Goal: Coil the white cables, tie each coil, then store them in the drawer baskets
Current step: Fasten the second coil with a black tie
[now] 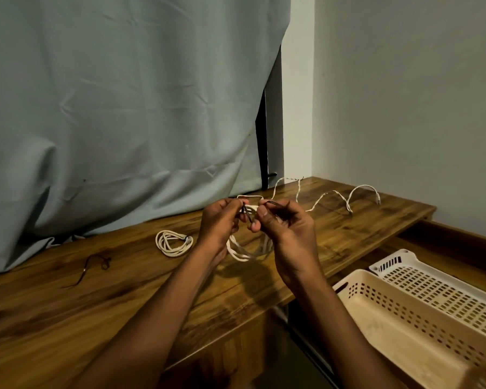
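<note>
Mid-tie on a white cable coil [240, 252], hanging in loops between the two hands just above the wooden table [124, 290]; dark tie [247, 213] wrapped at the top of the loops, one end pinched in the left hand [219, 223], the other end pinched between thumb and fingers of the right hand [282, 223]; both hands curled and close together, knuckles nearly meeting over the tie.

Left of the hands, flat on the table, a finished coil [174, 242] with a dark band round one side; farther left, a spare dark tie [94, 266] lying loose; behind the hands, toward the corner, a loose white cable [334, 196] snaking in uncoiled waves, plug end near the wall.

Lower right, below the table edge, a beige basket [404, 327] and a white basket [432, 279] side by side in the open drawer, nothing visible inside either; grey curtain [124, 108] behind the table.

Likely trouble from here: loops slipping out of the bundle if the tie slackens before the twist or knot closes, since only the top of the coil is held and the rest dangles free; a thin tie end escaping the pinch and springing open; a strand left outside the wrap, leaving the coil to unravel once dropped into a basket.
</note>
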